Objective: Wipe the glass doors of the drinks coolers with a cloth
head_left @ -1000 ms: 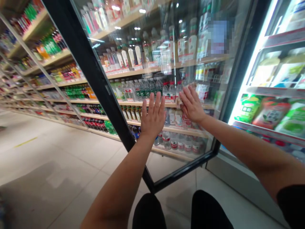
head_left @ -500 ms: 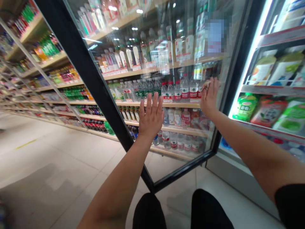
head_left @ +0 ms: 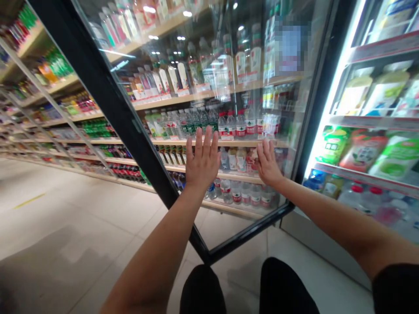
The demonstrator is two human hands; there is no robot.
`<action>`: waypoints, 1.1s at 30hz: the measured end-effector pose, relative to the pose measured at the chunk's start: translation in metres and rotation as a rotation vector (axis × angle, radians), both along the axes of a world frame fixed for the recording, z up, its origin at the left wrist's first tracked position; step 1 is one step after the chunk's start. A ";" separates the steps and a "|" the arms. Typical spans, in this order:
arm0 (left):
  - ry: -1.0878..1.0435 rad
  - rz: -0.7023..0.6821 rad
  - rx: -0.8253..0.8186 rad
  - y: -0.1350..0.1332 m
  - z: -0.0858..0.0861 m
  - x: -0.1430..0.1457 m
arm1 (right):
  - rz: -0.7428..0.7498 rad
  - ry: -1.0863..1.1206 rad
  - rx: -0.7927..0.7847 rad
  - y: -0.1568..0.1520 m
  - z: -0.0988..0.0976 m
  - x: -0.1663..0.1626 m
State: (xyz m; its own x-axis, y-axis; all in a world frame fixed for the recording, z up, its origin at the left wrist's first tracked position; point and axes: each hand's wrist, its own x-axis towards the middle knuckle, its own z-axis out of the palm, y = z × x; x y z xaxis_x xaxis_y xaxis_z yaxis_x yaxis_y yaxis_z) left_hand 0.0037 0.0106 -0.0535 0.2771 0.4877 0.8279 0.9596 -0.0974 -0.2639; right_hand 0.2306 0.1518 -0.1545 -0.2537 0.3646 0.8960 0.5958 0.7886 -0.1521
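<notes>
A glass door (head_left: 209, 222) with a black frame stands swung open in front of me. My left hand (head_left: 202, 161) lies flat against its pane, or very close to it, with the fingers stretched upward and holding nothing. Further right and a little lower, my right hand (head_left: 269, 165) is on the same pane. Beneath its fingers a small, pale crumpled cloth (head_left: 254, 155) shows at the left edge; most of it is hidden by the hand. Through the glass appear bottled drinks (head_left: 240, 124) on wooden shelves.
To the right stands the lit refrigerated case (head_left: 309, 235), with bottles and drink pouches (head_left: 362, 150) on its shelves. Long shelves of drinks (head_left: 60, 109) run off to the left. Pale floor tiles (head_left: 85, 218) lie below, and my knees (head_left: 203, 290) are close under the door.
My right hand has slid down and to the left across the glass with the cloth. The left hand stays nearly in place on the pane. The view has shifted slightly.
</notes>
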 end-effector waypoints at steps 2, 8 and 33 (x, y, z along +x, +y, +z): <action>0.016 0.015 0.015 0.000 0.000 0.000 | 0.019 -0.044 0.021 -0.003 0.010 0.002; 0.022 0.042 0.009 -0.002 0.001 0.000 | 0.035 -0.079 0.109 0.015 0.141 -0.007; -0.011 0.043 -0.024 -0.002 0.001 0.002 | -0.141 0.411 -0.060 0.083 0.062 0.062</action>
